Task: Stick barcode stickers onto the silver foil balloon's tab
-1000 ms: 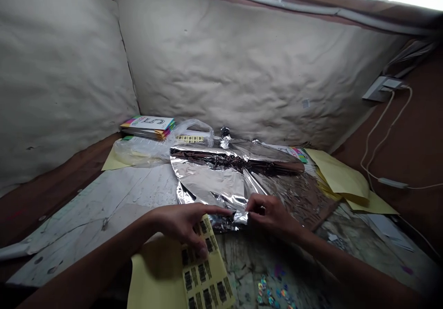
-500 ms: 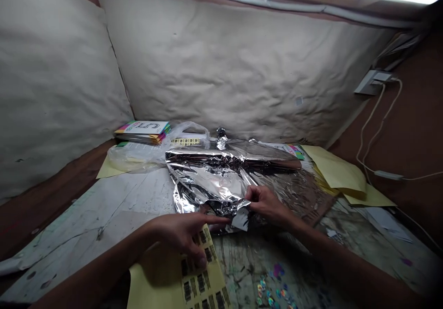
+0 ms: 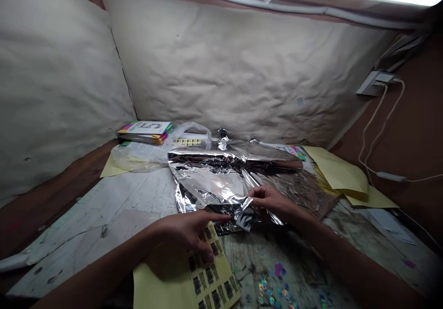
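I log, from the head view: left hand (image 3: 185, 236), flat on a barcode label sheet (image 3: 214, 276), forefinger touching crumpled foil (image 3: 211, 180). Right hand (image 3: 272, 199), pinching the foil's near fold. Yellow paper (image 3: 341, 175), right of the foil. Behind it, a plastic bag (image 3: 138, 157) and booklets (image 3: 145, 132). Sequins (image 3: 277, 286) on the stained table (image 3: 104, 207).

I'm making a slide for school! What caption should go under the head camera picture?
Left hand on a barcode sticker sheet, right hand holding crumpled silver foil.
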Tool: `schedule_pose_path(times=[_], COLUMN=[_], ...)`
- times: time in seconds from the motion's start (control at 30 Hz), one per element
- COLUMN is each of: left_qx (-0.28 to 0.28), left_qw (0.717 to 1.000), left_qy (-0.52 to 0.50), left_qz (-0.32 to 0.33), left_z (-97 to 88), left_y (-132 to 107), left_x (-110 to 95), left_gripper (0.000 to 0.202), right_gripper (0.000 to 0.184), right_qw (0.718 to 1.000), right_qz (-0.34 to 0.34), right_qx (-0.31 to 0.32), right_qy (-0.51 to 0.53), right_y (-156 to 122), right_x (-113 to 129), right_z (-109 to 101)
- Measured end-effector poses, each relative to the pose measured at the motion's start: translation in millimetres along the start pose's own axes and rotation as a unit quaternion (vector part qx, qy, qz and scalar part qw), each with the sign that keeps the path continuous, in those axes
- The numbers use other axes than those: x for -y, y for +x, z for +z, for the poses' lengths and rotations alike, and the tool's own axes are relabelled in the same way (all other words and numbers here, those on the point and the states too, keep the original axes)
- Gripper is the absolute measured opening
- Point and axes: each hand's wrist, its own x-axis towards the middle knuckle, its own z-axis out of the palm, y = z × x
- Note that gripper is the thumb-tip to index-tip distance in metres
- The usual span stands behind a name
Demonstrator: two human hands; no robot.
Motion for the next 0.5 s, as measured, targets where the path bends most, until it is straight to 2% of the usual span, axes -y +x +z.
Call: schedule_pose_path(times=[0.13, 0.23, 0.3, 0.33, 0.43, 0.5], left_qx=[0.006, 0.012, 0.021, 0.022, 0.018, 0.015], left_qw=[1.0, 1.0, 1.0, 1.0, 1.0, 1.0], left_qy=[0.018, 0.014, 0.001, -0.005, -0.003, 0.006], left_qz=[0.006, 0.011, 0.005, 0.002, -0.001, -0.009], left_z=[-0.9, -1.1, -0.5, -0.1, 0.6, 0.6], left_y=[1, 2, 2, 2, 3, 3], left_x=[2, 3, 3, 3, 4, 4], left_gripper=[0.095, 0.095, 0.097, 0.097, 0.099, 0.102], right_gripper=[0.025, 0.024, 0.025, 0.024, 0.023, 0.024], right_qw=[0.988, 0.958, 0.916, 0.884, 0.829, 0.802], right_qz=[-0.105, -0.165, -0.167, -0.152, -0.124, -0.116], right_qx=[-0.1, -0.155, -0.172, -0.188, -0.253, -0.297], right_qy=[-0.053, -0.177, -0.322, -0.4, -0.483, -0.505], right_y=[6, 22, 40, 52, 93, 123], right_x=[7, 31, 57, 72, 116, 139], right_z=[1, -20, -44, -57, -89, -98])
